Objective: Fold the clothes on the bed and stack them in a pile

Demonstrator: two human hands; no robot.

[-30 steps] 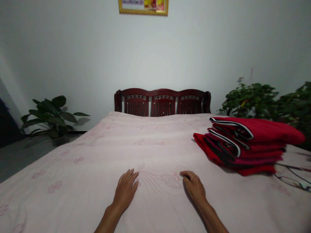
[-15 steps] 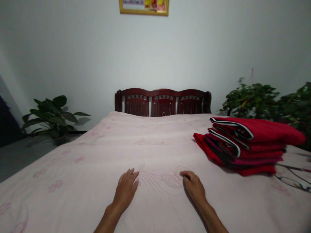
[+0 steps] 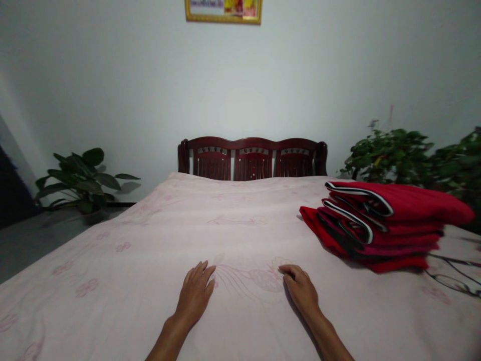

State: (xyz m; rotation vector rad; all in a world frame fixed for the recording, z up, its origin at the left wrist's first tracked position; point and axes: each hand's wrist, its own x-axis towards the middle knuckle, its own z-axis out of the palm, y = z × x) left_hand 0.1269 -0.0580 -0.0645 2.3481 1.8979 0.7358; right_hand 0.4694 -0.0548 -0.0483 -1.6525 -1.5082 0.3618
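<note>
My left hand (image 3: 195, 294) lies on the pale pink bedsheet (image 3: 240, 243), palm down, with its fingers stretched forward and the thumb a little apart. Opposite it, my right hand (image 3: 301, 289) rests on the same sheet, its fingers loosely bent and nothing held in them. An embroidered line-and-leaf pattern on the sheet shows between the two hands. To the right of my right hand, and apart from it, sits a stack of folded red clothes (image 3: 409, 205); some pieces have black and white edging.
Eyeglasses (image 3: 453, 282) lie beside the stack near the right edge. A dark wooden headboard (image 3: 252, 158) closes the bed's far end. Potted plants stand on the left (image 3: 84, 175) and right (image 3: 391, 155). A gold-framed picture (image 3: 223, 19) hangs on the wall.
</note>
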